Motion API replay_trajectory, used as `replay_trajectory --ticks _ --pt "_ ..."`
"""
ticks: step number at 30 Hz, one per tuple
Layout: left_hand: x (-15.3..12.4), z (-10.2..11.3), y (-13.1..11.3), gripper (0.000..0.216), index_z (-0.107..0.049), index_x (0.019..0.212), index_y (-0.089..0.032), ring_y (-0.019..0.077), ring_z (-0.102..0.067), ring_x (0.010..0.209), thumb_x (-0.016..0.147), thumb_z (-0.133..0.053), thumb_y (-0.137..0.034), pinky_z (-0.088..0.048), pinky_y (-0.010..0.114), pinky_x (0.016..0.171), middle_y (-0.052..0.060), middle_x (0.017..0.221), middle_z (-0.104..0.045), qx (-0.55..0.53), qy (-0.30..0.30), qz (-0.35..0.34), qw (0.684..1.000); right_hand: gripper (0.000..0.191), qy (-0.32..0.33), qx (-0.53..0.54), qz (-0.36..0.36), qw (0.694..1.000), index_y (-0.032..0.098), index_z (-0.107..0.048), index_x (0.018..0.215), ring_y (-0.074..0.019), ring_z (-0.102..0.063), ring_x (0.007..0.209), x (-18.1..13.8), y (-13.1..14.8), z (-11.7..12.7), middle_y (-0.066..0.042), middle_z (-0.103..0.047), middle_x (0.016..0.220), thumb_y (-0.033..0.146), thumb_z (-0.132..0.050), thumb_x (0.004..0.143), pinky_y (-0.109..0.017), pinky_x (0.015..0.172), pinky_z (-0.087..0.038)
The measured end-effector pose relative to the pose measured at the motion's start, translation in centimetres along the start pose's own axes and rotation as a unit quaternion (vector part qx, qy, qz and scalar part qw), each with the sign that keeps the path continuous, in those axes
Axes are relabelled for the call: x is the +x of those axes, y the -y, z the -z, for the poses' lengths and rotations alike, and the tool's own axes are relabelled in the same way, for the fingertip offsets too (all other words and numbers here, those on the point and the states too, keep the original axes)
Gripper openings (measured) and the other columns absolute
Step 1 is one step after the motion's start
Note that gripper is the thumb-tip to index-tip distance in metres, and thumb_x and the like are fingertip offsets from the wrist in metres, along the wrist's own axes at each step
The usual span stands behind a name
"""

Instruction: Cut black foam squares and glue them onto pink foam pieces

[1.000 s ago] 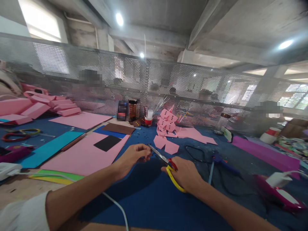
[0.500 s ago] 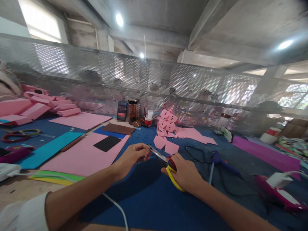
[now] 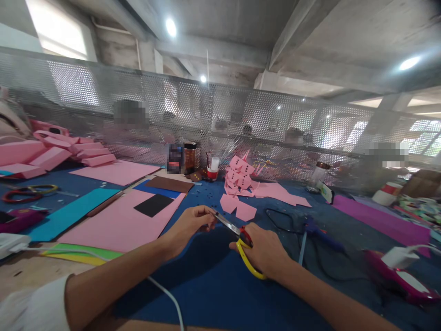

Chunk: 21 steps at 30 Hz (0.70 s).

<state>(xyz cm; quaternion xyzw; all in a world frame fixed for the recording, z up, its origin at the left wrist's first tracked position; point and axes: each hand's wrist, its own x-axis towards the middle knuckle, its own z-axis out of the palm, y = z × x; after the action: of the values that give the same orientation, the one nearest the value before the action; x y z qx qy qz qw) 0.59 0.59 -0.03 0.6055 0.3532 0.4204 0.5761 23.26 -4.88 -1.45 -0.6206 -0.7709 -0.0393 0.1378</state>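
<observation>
My right hand (image 3: pixel 263 250) grips yellow-and-red scissors (image 3: pixel 241 241), their silver blades pointing up-left toward my left hand (image 3: pixel 193 223). My left hand is pinched shut on something small and dark at the blade tips; I cannot make it out. Both hands hover over the blue mat (image 3: pixel 213 289) near the table's front. Just beyond the blades lie loose pink foam pieces (image 3: pixel 238 208), and behind them stands a pile of pink cut shapes (image 3: pixel 239 177).
A large pink sheet (image 3: pixel 117 223) with a black rectangle (image 3: pixel 153 205) lies at left, beside a teal sheet (image 3: pixel 65 214). Jars (image 3: pixel 189 157) stand at the back by a perforated metal screen (image 3: pixel 241 119). A blue glue gun (image 3: pixel 317 230) and a pink one (image 3: pixel 399 276) lie right. People sit behind the screen.
The scissors and my right hand shifted slightly; the blades stay at my left fingers. Otherwise nothing has moved.
</observation>
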Motion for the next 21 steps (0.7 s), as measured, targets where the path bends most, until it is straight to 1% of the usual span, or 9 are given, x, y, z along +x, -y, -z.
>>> replay_trajectory --ticks 7,13,21 --pt "-0.05 0.0 0.14 0.011 -0.065 0.078 -0.017 0.0145 -0.055 0.07 0.075 -0.063 -0.027 -0.042 0.026 0.068 0.002 0.075 -0.063 0.007 -0.006 0.006 1.0 0.05 0.0 -0.012 0.003 1.0 0.021 -0.055 0.08 -0.0195 -0.063 0.064 0.0 0.07 0.08 -0.001 -0.062 0.07 0.07 -0.049 0.085 -0.029 0.052 -0.019" --pt "-0.04 -0.11 0.0 0.014 -0.063 0.075 -0.017 0.0154 -0.056 0.069 0.074 -0.064 -0.031 -0.043 0.027 0.068 0.001 0.073 -0.063 0.025 -0.02 0.015 0.999 0.05 -0.011 -0.02 0.011 1.0 0.021 -0.056 0.079 -0.0181 -0.062 0.062 -0.03 0.01 -0.1 -0.001 -0.063 0.073 0.07 -0.048 0.086 -0.03 0.053 -0.018" --pt "0.1 0.09 0.41 0.015 -0.062 0.074 -0.016 0.0144 -0.055 0.069 0.076 -0.065 -0.032 -0.042 0.026 0.067 0.002 0.074 -0.063 0.009 -0.005 0.011 1.0 0.05 -0.002 -0.023 0.02 1.0 0.021 -0.058 0.08 -0.0191 -0.063 0.065 -0.04 0.06 0.0 -0.001 -0.064 0.071 0.069 -0.047 0.087 -0.029 0.053 -0.02"
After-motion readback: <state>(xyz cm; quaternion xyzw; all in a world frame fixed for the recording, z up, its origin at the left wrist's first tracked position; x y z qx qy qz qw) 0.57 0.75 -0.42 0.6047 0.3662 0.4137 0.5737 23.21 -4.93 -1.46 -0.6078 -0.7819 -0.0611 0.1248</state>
